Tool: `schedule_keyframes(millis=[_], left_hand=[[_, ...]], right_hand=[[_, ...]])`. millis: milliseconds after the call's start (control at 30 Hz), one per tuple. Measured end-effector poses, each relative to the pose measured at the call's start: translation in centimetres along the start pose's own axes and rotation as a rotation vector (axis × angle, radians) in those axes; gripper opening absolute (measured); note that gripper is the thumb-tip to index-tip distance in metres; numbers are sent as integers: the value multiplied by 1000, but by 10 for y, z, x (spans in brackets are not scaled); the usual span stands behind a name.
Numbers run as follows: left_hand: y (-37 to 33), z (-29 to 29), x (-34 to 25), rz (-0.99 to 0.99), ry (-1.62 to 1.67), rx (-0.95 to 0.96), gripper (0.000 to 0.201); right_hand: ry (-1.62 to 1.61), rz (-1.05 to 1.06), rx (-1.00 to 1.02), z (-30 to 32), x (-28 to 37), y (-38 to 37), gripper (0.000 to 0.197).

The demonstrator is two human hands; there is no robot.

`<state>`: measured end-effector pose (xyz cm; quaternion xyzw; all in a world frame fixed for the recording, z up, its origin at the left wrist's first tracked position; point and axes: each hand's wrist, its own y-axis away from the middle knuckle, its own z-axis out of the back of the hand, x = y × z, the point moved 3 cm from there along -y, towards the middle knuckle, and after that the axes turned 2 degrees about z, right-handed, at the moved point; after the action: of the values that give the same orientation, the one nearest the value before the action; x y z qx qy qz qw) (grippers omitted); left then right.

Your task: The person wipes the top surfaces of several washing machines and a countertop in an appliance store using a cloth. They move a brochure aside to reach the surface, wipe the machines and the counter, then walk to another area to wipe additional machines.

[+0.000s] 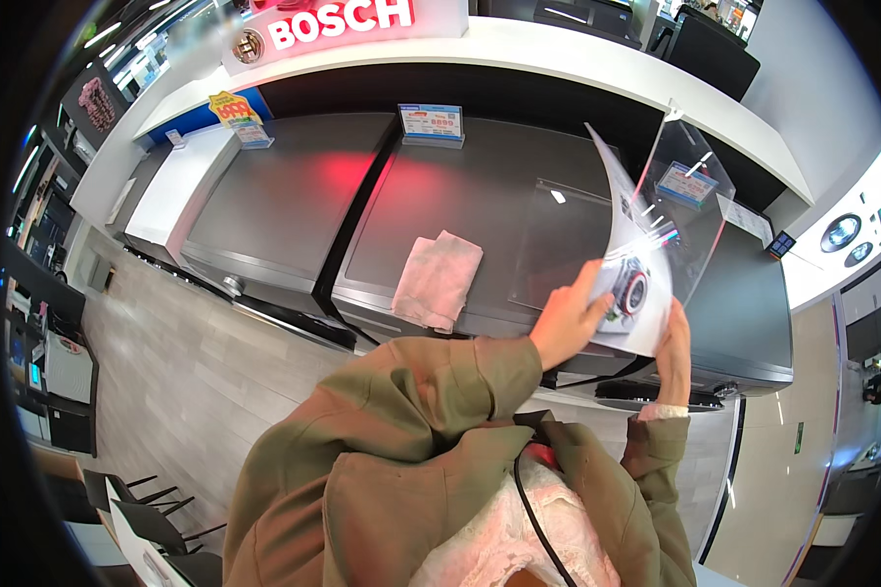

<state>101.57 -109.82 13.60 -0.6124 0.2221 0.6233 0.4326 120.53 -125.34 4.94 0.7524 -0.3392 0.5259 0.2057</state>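
Observation:
A glossy printed sheet (640,293), white with a picture of a round-doored washing machine, stands tilted and slightly bowed above the dark grey machine tops. My left hand (570,321) pinches its lower left edge between thumb and fingers. Close to the sheet's lower right corner, my right hand (673,354) is closed, its fingers partly hidden behind the edge. Just behind the sheet rises a clear plastic panel (703,220); whether the right hand also grips it, I cannot tell. Another clear plastic panel (548,249) lies flat on the machine top, left of the sheet.
A folded pink cloth (437,281) lies near the front edge of the middle machine (499,166). Small price-card stands (431,125) line the back, below a white ledge (558,49) with a lit red sign (338,24). Dark chairs (152,519) stand at lower left.

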Motion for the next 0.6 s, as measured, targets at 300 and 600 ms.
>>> schedule_keyframes(millis=[300, 600], left_hand=[[13, 3, 28, 123, 107, 49, 44], [-37, 36, 118, 346, 454, -18, 43]], right_hand=[[-89, -4, -137, -8, -23, 21, 40], [120, -142, -208, -10, -73, -40, 27]])
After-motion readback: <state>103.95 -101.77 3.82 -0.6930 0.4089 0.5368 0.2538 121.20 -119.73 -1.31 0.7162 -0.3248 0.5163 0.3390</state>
